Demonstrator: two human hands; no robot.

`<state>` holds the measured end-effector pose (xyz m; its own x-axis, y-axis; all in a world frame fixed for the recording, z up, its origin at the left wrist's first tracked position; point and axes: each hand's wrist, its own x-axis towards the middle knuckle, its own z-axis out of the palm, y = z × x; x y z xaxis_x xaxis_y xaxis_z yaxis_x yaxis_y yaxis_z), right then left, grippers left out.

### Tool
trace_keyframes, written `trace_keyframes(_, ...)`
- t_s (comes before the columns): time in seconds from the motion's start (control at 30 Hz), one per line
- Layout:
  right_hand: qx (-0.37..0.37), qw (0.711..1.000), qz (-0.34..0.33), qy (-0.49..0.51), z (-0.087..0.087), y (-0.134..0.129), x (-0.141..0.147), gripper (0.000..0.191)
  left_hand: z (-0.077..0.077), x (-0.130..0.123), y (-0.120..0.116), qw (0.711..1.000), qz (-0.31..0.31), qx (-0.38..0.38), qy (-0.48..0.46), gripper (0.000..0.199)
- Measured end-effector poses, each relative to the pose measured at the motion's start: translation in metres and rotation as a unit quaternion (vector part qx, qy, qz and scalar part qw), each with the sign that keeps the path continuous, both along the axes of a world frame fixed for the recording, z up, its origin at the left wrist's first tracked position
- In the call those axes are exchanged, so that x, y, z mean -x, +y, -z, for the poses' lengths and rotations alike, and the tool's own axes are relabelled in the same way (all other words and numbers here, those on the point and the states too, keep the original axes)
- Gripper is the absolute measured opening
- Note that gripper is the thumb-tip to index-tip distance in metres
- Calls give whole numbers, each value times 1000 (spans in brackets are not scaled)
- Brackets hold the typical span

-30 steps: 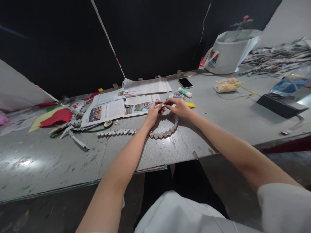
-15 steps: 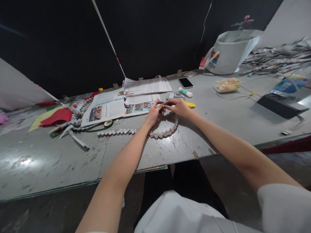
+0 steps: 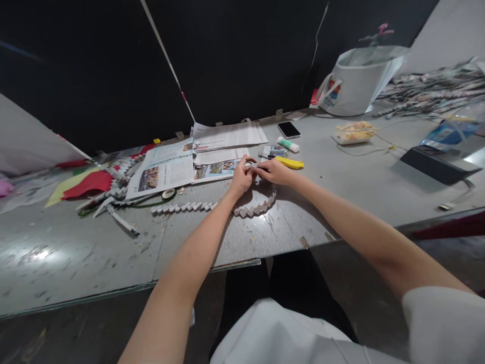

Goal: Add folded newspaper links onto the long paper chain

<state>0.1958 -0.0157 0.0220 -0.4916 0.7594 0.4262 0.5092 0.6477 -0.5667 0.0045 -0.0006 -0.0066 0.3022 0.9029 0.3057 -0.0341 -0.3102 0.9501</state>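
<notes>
A chain of folded newspaper pieces [image 3: 254, 210] lies in a zigzag on the table, passing under my left forearm. At its right it curves back up beneath my hands. My left hand [image 3: 242, 177] is closed by pinched fingers at that end of the chain. Against it, the closed fingertips of my right hand [image 3: 273, 171] press at the same spot. The small piece between the fingers is mostly hidden. Beside my right hand lies a yellow-handled cutter [image 3: 290, 162]. Just behind my hands are opened newspaper sheets [image 3: 166, 164].
A glue stick [image 3: 288, 144] and a phone [image 3: 288, 130] lie behind the cutter. Green tape [image 3: 168, 193], paper strips [image 3: 123, 220] and red paper [image 3: 89, 184] are on the left. On the right stand a white bag [image 3: 359, 83] and a black device [image 3: 439, 166] with cables.
My right hand has come lower and flatter against my left fingers, baring more of the yellow cutter. The chain's right-hand curve has shifted slightly.
</notes>
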Motion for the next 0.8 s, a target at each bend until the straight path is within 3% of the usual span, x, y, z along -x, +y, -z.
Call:
trace_keyframes(0.23, -10, 1000, 2, 1, 0, -2, 8, 44, -4, -2, -3, 1000, -9, 13, -27, 24)
trace_keyframes(0.4, 21, 1000, 12, 14, -7, 5, -7, 49, -9, -5, -6, 998, -8, 62, -33, 28)
trace_keyframes(0.6, 154, 987, -10, 44, -24, 14, -41, 60, -13, -4, -10, 996, -18, 79, -22, 18)
trace_keyframes(0.8, 214, 977, -9, -7, -13, 22, -45, 53, -11, -3, -6, 995, -40, 82, -28, 12)
